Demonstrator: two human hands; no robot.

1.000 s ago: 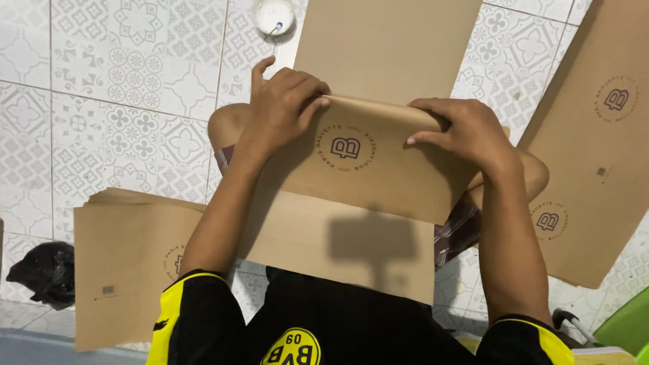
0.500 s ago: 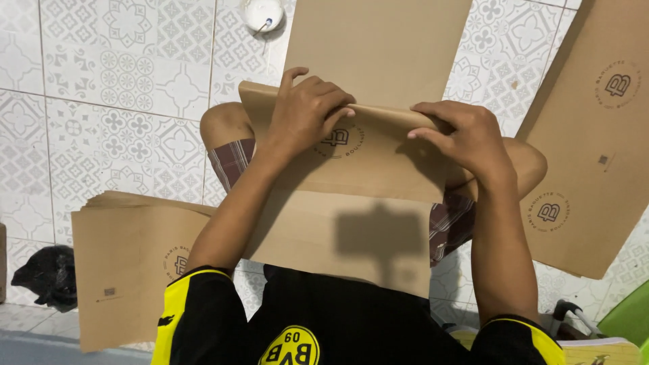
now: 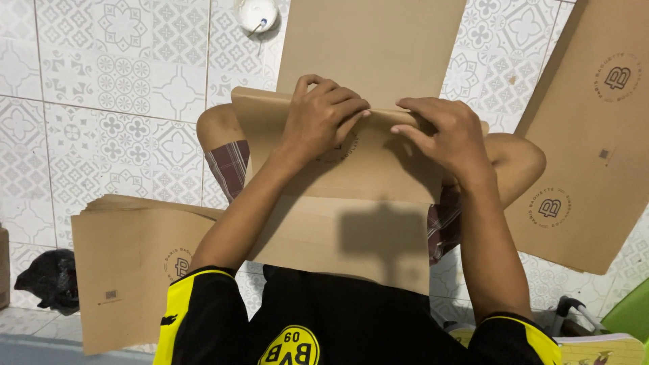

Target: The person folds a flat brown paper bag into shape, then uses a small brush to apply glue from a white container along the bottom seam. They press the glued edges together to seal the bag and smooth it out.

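Across the person's lap, the left hand (image 3: 321,115) and right hand (image 3: 449,132) pinch the folded far edge of a brown cardboard sheet (image 3: 358,196), each grip pressed together. Left lies a stack of sheets (image 3: 128,270) on the tiled floor (image 3: 101,101).

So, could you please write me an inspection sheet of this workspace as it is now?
Surface: patterned white tile floor.
Job's things: brown paper sheet across the lap, top edge folded over.
Clutter: stack of brown sheets by the left arm; more sheets on the right side; black bundle; white round object.
Hands: left hand and right hand both press the fold.
Cables: nothing seen.
Surroundings: green object, low on the right side.
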